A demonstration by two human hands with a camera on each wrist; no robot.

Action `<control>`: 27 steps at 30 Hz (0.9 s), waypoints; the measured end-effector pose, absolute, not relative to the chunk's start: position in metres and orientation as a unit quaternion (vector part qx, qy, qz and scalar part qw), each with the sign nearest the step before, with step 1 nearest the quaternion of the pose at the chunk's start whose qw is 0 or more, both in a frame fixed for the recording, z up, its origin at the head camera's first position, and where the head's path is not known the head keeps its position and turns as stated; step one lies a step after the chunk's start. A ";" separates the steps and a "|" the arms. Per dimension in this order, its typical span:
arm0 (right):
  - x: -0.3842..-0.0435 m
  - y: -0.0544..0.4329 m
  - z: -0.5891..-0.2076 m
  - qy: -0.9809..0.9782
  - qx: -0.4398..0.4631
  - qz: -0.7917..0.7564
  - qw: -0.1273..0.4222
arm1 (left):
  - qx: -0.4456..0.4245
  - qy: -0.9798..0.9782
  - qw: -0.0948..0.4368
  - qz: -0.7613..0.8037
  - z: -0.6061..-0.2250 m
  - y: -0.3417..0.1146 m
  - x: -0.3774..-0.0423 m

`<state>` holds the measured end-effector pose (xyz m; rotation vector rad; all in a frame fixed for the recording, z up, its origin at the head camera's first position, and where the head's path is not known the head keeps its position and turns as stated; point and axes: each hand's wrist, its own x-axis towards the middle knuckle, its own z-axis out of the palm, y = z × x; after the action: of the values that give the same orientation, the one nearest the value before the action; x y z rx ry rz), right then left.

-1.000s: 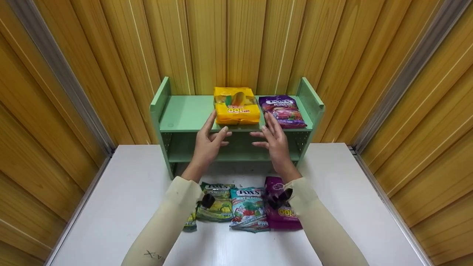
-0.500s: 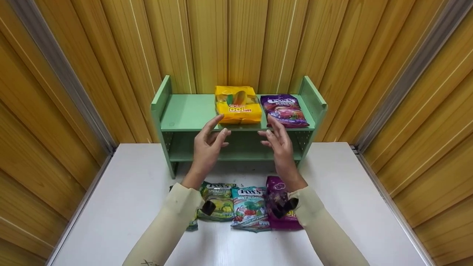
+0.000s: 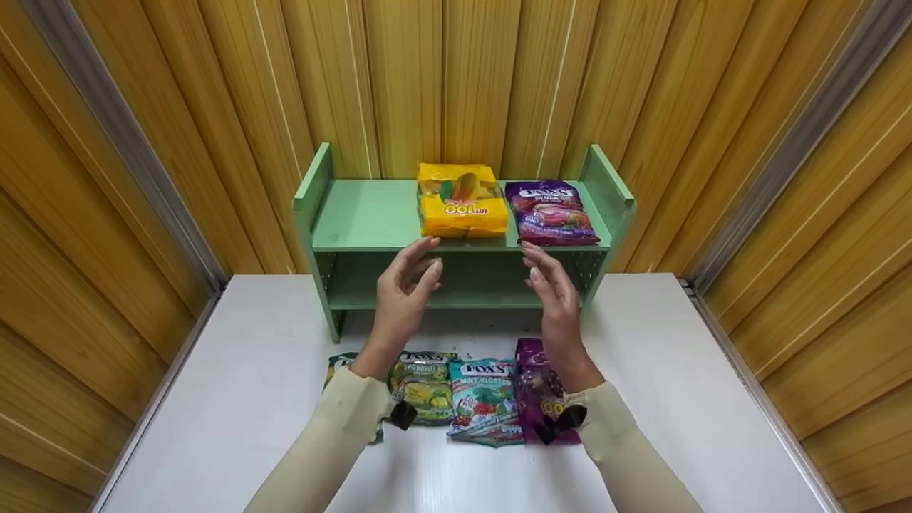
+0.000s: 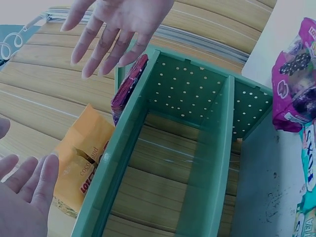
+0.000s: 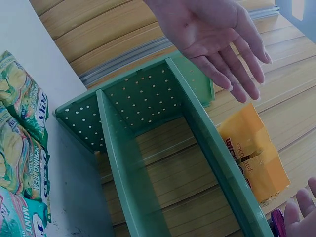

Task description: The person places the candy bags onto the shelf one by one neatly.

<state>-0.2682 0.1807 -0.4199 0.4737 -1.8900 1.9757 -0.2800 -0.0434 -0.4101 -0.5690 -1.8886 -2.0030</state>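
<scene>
Both hands are raised in front of the green shelf [image 3: 367,214] with nothing in them, palms facing each other and fingers loosely bent. My left hand [image 3: 402,299] is just in front of and below the yellow candy bag [image 3: 463,203], which lies on the top shelf. To the right of that bag lies a purple Fox's candy bag [image 3: 552,214]; my right hand [image 3: 561,313] is just below its front edge. The left wrist view shows the purple bag [image 4: 129,89] edge-on and both palms apart from the bags.
On the white table [image 3: 249,399] a row of candy bags lies before the shelf: a green one [image 3: 340,363] mostly behind the left forearm, a Spring Tea bag [image 3: 425,392], a Mint Blossom bag [image 3: 486,402] and a magenta bag [image 3: 531,377]. Wood-panel walls [image 3: 470,78] stand around.
Both hands have drawn back from the top shelf toward the body and spread further apart. The yellow bag and the purple bag stay in place on the shelf.
</scene>
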 end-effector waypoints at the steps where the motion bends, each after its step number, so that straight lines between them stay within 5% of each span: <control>1: -0.267 0.182 -0.422 -0.669 0.167 0.701 0.183 | -0.199 -0.664 0.165 -0.701 -0.410 -0.043 -0.279; 27: -0.253 0.226 -0.452 -0.689 0.105 0.693 0.185 | -0.187 -0.662 0.122 -0.716 -0.442 -0.013 -0.271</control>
<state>-0.2532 0.2258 -0.4523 0.2957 -1.9424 1.9525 -0.2711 -0.0134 -0.4419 -0.5471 -1.9310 -2.0884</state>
